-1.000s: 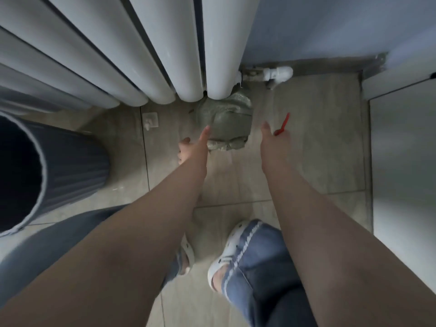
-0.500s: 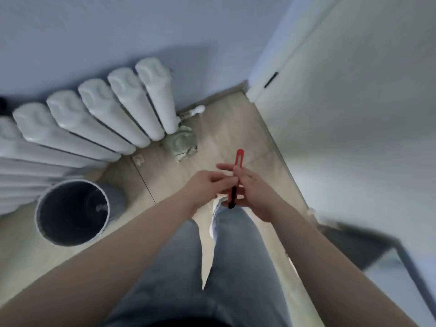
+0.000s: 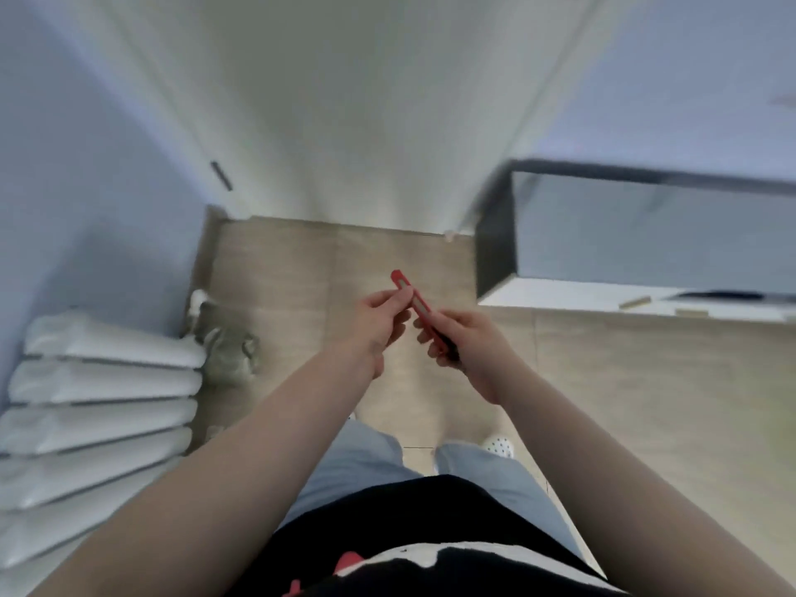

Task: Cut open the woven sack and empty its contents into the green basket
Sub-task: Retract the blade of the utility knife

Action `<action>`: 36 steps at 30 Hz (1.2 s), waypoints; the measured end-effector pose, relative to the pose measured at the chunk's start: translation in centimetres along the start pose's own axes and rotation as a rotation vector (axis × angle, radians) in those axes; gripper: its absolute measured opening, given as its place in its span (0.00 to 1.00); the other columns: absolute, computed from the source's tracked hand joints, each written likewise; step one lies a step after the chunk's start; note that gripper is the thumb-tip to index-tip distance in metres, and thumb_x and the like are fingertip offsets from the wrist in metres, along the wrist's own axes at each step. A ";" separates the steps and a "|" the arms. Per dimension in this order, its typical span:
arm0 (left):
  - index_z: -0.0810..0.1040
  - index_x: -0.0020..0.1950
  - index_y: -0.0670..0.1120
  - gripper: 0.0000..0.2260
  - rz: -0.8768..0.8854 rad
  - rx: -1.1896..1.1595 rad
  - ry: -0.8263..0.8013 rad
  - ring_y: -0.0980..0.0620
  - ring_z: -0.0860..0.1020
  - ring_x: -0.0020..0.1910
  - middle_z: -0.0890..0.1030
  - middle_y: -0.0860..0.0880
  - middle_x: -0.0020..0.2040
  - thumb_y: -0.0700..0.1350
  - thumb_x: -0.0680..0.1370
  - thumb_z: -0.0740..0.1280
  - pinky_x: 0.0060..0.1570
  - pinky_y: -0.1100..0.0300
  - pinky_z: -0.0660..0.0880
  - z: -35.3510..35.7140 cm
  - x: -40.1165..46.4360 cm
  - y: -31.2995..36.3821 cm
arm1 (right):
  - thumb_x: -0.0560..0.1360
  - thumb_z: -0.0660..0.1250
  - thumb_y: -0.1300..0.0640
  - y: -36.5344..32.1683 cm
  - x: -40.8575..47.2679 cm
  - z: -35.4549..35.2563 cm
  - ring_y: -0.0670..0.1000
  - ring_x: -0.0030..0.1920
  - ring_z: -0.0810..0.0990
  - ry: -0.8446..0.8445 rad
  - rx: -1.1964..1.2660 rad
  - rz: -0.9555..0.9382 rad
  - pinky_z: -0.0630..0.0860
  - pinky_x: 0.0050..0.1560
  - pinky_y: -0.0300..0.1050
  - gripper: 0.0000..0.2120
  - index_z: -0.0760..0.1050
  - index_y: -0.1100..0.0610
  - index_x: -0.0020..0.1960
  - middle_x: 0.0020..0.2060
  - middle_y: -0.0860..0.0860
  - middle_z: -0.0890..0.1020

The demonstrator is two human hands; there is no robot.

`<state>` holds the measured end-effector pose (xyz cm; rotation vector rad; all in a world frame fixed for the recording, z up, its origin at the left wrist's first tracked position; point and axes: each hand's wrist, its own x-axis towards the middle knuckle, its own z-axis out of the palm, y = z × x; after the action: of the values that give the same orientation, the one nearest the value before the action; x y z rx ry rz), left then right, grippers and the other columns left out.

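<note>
A red utility knife (image 3: 412, 297) is held in front of me above the floor. My right hand (image 3: 463, 344) grips its handle end. My left hand (image 3: 379, 321) pinches the knife near its tip, thumb and fingers on the blade end. The grey-green woven sack (image 3: 230, 353) lies crumpled on the floor at the left, against the end of the radiator and well apart from both hands. No green basket is in view.
A white column radiator (image 3: 99, 407) fills the left side. A white door (image 3: 344, 114) stands ahead. A dark-framed cabinet with a white top (image 3: 637, 256) juts in at the right. My legs and white shoes (image 3: 499, 445) are below on the tiled floor.
I have risen from the sack and the view has swung right. The dark bin has left the frame. Both hands came together on the knife, and it now tilts up to the left.
</note>
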<state>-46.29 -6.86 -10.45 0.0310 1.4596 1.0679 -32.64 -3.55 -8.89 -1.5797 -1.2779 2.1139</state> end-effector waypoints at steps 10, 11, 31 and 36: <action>0.77 0.53 0.42 0.05 -0.107 0.306 -0.286 0.55 0.84 0.34 0.83 0.46 0.44 0.39 0.78 0.67 0.33 0.65 0.79 26.5 -1.8 -10.1 | 0.77 0.67 0.64 8.8 -11.6 -25.1 0.49 0.36 0.84 0.509 0.311 -0.100 0.82 0.41 0.40 0.05 0.82 0.62 0.47 0.37 0.57 0.83; 0.77 0.54 0.42 0.05 -0.125 0.340 -0.318 0.54 0.84 0.36 0.83 0.45 0.44 0.38 0.78 0.67 0.33 0.65 0.80 29.3 -2.4 -11.7 | 0.76 0.68 0.64 9.8 -13.1 -27.9 0.50 0.36 0.84 0.542 0.345 -0.088 0.82 0.42 0.40 0.05 0.82 0.61 0.45 0.37 0.57 0.83; 0.79 0.51 0.38 0.06 -0.199 0.632 -0.409 0.48 0.85 0.43 0.85 0.42 0.45 0.35 0.75 0.70 0.47 0.58 0.81 71.0 -0.7 -25.2 | 0.74 0.70 0.66 17.6 -19.7 -67.2 0.49 0.35 0.84 0.838 0.720 0.009 0.81 0.39 0.37 0.05 0.82 0.65 0.49 0.36 0.58 0.83; 0.78 0.47 0.40 0.02 -0.196 0.732 -0.486 0.49 0.84 0.43 0.84 0.43 0.44 0.35 0.76 0.69 0.48 0.57 0.81 83.4 0.6 -26.2 | 0.74 0.71 0.64 16.4 -20.1 -77.9 0.51 0.37 0.83 0.929 0.756 0.035 0.82 0.40 0.39 0.04 0.82 0.64 0.48 0.37 0.59 0.83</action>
<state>34.56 26.28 -10.50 0.6126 1.2948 0.2892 47.50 13.94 -11.21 -1.7908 -0.1187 1.2675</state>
